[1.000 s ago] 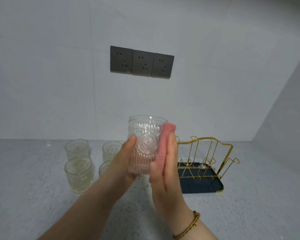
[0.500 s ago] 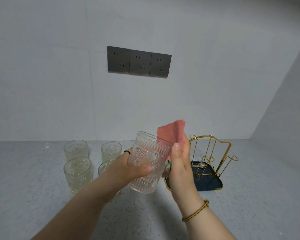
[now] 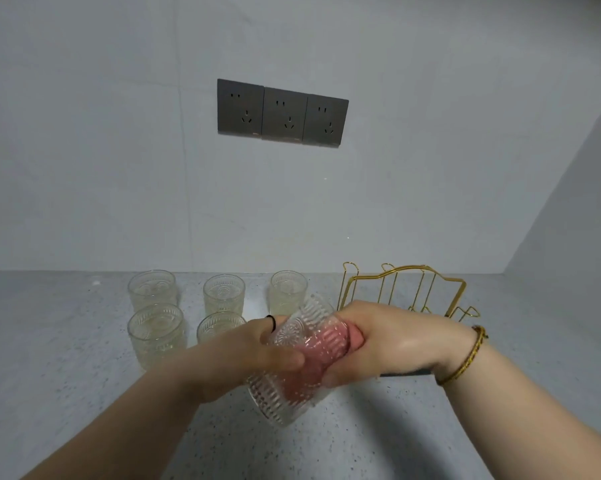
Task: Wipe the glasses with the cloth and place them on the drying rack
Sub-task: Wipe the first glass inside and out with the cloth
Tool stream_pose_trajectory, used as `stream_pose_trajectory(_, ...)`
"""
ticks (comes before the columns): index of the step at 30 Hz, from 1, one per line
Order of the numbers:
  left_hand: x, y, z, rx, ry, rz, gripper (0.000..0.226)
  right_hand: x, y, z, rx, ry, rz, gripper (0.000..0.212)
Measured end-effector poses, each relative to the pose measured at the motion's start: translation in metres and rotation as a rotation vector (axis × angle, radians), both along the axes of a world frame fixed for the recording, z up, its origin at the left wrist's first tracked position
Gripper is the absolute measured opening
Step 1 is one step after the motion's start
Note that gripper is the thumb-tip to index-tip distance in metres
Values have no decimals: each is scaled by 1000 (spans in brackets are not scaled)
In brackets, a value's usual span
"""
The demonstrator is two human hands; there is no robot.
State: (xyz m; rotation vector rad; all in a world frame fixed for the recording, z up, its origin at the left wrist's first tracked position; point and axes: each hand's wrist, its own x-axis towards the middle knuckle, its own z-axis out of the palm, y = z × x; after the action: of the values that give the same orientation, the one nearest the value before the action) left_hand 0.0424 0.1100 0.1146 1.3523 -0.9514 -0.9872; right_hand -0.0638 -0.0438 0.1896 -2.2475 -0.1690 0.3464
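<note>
The glass was held in the air above the counter, in front of the person and between the two hands. It was tilted well over, its mouth turned up and toward the right side. The pink cloth was stuffed inside it and showed through the ribbed wall. The left hand gripped the glass from the left, fingers wrapped round the far side and the thumb pressed across the near side. A dark ring sat on one of its fingers. The right hand met the glass at its mouth. Its fingers were curled in against the cloth, and the thumb lay outside on the lower wall, so that the glass wall was pinched between them. How far the fingers reached inside could not be told. A gold bracelet circled the right wrist.

Just behind the right hand stood the drying rack, gold wire on a dark tray, most of it hidden by the hand. No glass showed on the part in view.

To the left of the rack, five more glasses stood upright on the counter in two rows. Three were at the back and two in front; the right one of the front pair was partly covered by the left hand.

On the pale wall above, three dark sockets sat side by side.
</note>
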Motion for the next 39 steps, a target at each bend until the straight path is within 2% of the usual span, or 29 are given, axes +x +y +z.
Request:
stream_pose_trajectory(2, 3, 2, -1, -14, 58, -80, 63, 3, -4, -2, 179, 48, -36, 18)
stream_pose_trajectory(3, 7, 2, -2, -24, 109, -46, 72, 4, -4, -4, 263, 45, -90, 22)
stream_pose_trajectory(5, 12, 2, -6, -30, 194, 142, 94, 7, -7, -11, 446, 26, -207, 13)
stream_pose_trajectory(6, 13, 1, -8, -50, 162, 246, 91, 10, -11, -18, 544, 8, -276, 14)
stream_pose_trajectory(7, 13, 0, -10, -90, 112, 319, 79, 13, -10, -22, 632, 9, -339, 22)
stream_pose_trajectory(9, 8, -1, -10, -147, 93, 366, 72, 17, -6, -31, 730, 17, -418, 35)
stream_pose_trajectory(12, 7, 0, -12, -175, 118, 410, 66, 18, 5, -39, 577, 7, -389, 65)
stream_pose_trajectory(13, 7, 1, -11, -177, 129, 414, 62, 15, 9, -35, 491, -15, -328, 58)
stream_pose_trajectory(14, 5, 1, -9, -154, 141, 427, 56, 13, 13, -32, 376, -32, -260, 34)
stream_pose_trajectory(15, 5, -1, -9, -127, 157, 432, 48, 10, 14, -30, 262, -36, -179, 22)
stream_pose_trajectory(17, 3, -3, -9, -54, 198, 436, 30, 8, 14, -30, 91, -69, -87, 37)
stream_pose_trajectory(19, -1, -3, -8, -2, 221, 434, 25, 9, 14, -34, 50, -73, -106, 36)
stream_pose_trajectory(20, -2, -3, -7, 10, 226, 423, 26, 10, 14, -36, 96, -65, -126, 32)
stream_pose_trajectory(22, -2, -2, -7, -29, 226, 376, 30, 11, 12, -43, 353, 9, -206, 19)
stream_pose_trajectory(23, -1, 1, -7, -76, 226, 324, 43, 13, 8, -47, 541, 43, -231, 29)
stream_pose_trajectory(25, 3, 6, -8, -146, 204, 257, 88, 15, 3, -55, 933, 142, -261, 49)
stream_pose_trajectory(26, 4, 8, -8, -174, 198, 248, 102, 18, 3, -59, 1040, 157, -283, 53)
stream_pose_trajectory(27, 6, 10, -9, -204, 195, 241, 106, 18, 7, -57, 1081, 153, -284, 48)
stream_pose_trajectory(28, 7, 10, -10, -227, 192, 235, 101, 17, 11, -54, 1027, 138, -300, 39)
stream_pose_trajectory(29, 5, 11, -9, -241, 198, 243, 90, 14, 15, -51, 858, 86, -284, 32)
stream_pose_trajectory(30, 2, 11, -8, -236, 216, 268, 75, 10, 22, -46, 583, 8, -211, 23)
stream_pose_trajectory(31, 0, 9, -10, -210, 254, 304, 56, 6, 28, -40, 348, -52, -148, 22)
stream_pose_trajectory(32, -2, 6, -12, -172, 297, 339, 42, 5, 32, -34, 177, -111, -89, 33)
stream_pose_trajectory(33, -4, 5, -14, -137, 334, 367, 37, 6, 33, -33, 96, -137, -38, 41)
stream_pose_trajectory(34, -4, 4, -16, -112, 365, 386, 37, 5, 35, -32, 82, -118, -29, 43)
stream_pose_trajectory(36, -3, 5, -18, -96, 355, 395, 36, 7, 34, -38, 147, -111, -99, 31)
stream_pose_trajectory(37, -3, 6, -17, -105, 315, 359, 36, 9, 30, -44, 294, -68, -157, 19)
stream_pose_trajectory(38, -3, 8, -16, -119, 274, 310, 44, 11, 23, -52, 491, -21, -210, 17)
stream_pose_trajectory(39, -2, 9, -15, -136, 239, 282, 60, 14, 16, -57, 724, 45, -250, 37)
